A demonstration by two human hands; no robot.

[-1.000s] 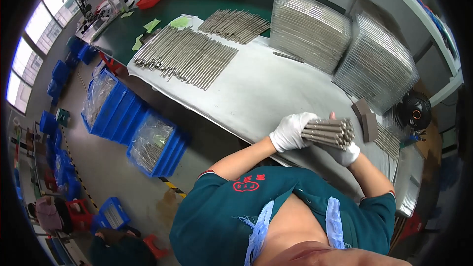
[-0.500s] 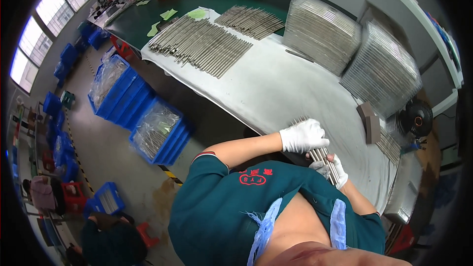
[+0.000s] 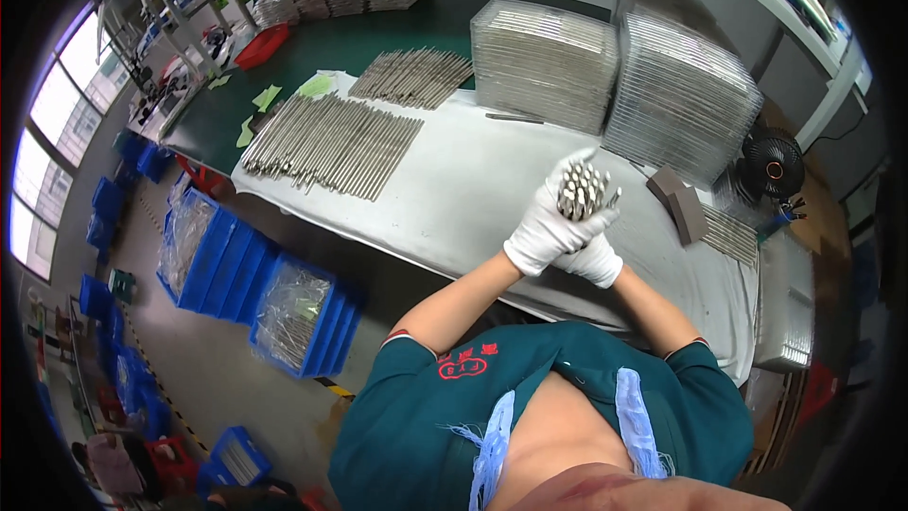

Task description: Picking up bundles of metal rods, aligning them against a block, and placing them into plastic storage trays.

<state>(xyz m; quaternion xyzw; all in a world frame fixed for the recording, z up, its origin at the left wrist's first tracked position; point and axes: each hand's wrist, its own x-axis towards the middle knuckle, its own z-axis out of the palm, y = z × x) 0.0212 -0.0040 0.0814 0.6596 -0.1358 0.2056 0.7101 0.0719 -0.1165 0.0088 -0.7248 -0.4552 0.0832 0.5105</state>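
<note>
A bundle of thin metal rods [image 3: 580, 193] stands between my two white-gloved hands, its ends turned up toward me. My left hand [image 3: 543, 229] wraps round the bundle's left side, with a thumb or finger reaching above it. From below and the right, my right hand [image 3: 596, 260] closes on the same bundle, partly covered by the left. One rod leans out at the right. The lower part of the bundle is hidden by the gloves. Beneath them lies a white cloth [image 3: 445, 194], and to the left rows of similar rods [image 3: 331, 147] lie side by side on it.
A second group of rods [image 3: 411, 78] lies farther back. Stacked clear trays [image 3: 544, 66] and another tray stack [image 3: 681, 99] stand behind my hands. Grey blocks [image 3: 676, 203] and a black fan [image 3: 774, 163] are at right. Blue crates [image 3: 227, 255] stand on the floor at left.
Both hands have moved up and away from my body, over the cloth. The rods have gone from slanting near my chest to a bundle with ends facing up. The view has shifted.
</note>
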